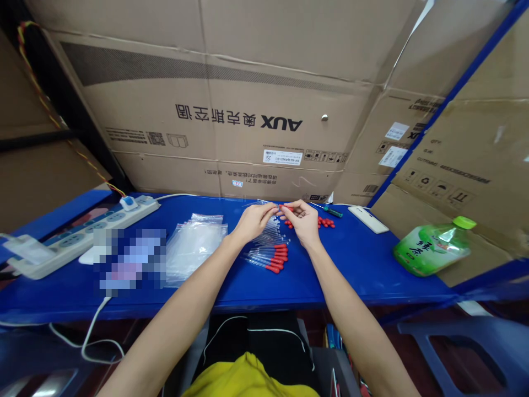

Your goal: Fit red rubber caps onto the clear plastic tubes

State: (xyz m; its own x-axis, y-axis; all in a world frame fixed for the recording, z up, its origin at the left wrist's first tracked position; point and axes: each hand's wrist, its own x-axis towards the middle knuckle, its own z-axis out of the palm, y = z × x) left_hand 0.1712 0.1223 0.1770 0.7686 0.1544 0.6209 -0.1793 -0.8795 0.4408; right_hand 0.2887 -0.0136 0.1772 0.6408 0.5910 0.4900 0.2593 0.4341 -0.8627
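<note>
My left hand (254, 220) and my right hand (301, 220) meet over the middle of the blue table (355, 259). Together they pinch a thin clear tube with a red cap (286, 208), the left on the clear end and the right at the red cap. Just below the hands lies a row of several clear tubes with red caps (273, 256). To the right of my right hand sits a small heap of loose red caps (326, 223).
A stack of clear plastic bags (194, 245) lies left of the tubes. A white power strip (82, 234) runs along the left. A screwdriver (333, 211), a white remote-like bar (367, 219) and a tipped green bottle (432, 248) lie right. Cardboard boxes (231, 121) wall the back.
</note>
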